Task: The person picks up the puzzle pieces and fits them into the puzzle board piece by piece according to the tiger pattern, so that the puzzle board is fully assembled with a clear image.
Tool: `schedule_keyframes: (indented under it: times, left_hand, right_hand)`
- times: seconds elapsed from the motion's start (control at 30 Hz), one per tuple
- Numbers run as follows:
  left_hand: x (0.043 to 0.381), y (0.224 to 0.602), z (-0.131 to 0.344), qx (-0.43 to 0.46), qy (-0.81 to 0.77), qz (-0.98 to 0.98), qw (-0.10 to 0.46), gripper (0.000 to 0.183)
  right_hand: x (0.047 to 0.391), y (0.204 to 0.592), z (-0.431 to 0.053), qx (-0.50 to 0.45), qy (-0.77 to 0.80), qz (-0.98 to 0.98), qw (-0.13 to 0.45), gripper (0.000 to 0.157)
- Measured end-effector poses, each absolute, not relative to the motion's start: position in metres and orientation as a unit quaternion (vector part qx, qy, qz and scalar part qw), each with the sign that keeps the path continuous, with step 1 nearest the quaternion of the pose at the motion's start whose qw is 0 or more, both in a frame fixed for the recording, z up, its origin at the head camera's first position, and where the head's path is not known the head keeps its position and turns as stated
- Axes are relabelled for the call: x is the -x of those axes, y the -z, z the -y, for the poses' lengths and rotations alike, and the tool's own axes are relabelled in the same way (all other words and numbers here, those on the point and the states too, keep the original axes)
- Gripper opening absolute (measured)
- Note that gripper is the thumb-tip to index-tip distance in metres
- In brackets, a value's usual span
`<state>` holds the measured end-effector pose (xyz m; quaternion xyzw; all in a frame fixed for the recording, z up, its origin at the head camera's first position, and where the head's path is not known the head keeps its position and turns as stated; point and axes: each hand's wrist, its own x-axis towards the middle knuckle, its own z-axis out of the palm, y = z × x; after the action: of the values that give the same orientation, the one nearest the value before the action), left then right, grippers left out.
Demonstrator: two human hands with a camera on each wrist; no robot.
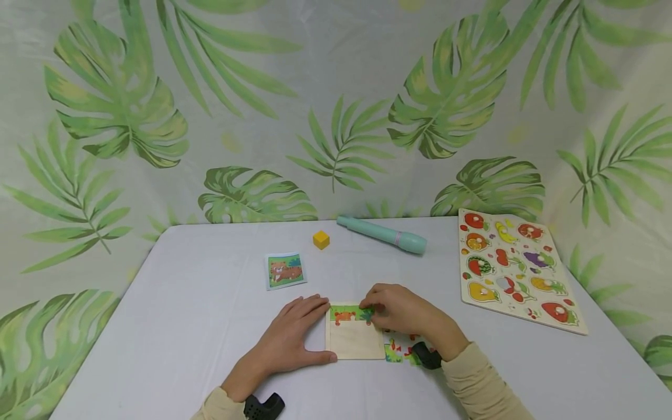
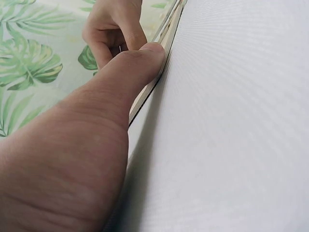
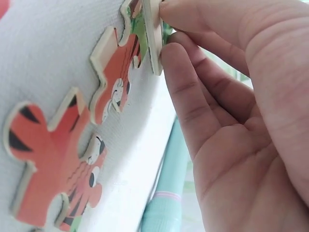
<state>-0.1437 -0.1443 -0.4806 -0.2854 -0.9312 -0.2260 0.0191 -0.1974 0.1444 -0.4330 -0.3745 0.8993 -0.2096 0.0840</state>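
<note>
A shallow wooden puzzle board (image 1: 357,345) lies on the white table. Pieces with green and orange print (image 1: 343,316) fill its top strip, and bare wood shows below. My left hand (image 1: 291,339) rests along the board's left side, fingers extended near the upper corner and thumb on the lower edge. At the upper right corner, my right hand (image 1: 406,312) pinches a puzzle piece (image 1: 366,315), mostly hidden by the fingers. Loose puzzle pieces (image 1: 394,352) lie beside the board, partly under the right wrist. Close up, an orange striped piece (image 3: 53,169) shows in the right wrist view.
Beyond the board lie a small tiger picture card (image 1: 286,270), a yellow cube (image 1: 321,239) and a mint-green stick-shaped object (image 1: 383,234). A fruit peg board (image 1: 517,271) stands at the right. A leaf-printed cloth (image 1: 336,146) hangs behind the table.
</note>
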Motion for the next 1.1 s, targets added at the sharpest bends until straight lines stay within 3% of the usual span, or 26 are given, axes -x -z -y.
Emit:
schedule_keyframes:
  times: [0.53, 1.1]
  left_hand:
    - [0.142, 0.48, 0.146, 0.287, 0.231, 0.93, 0.018, 0.1]
    - [0.144, 0.48, 0.145, 0.295, 0.216, 0.931, 0.021, 0.101]
  right_hand:
    - [0.19, 0.416, -0.144, 0.387, 0.222, -0.89, 0.092, 0.029]
    - [0.172, 0.403, -0.161, 0.366, 0.255, -0.894, 0.041, 0.028]
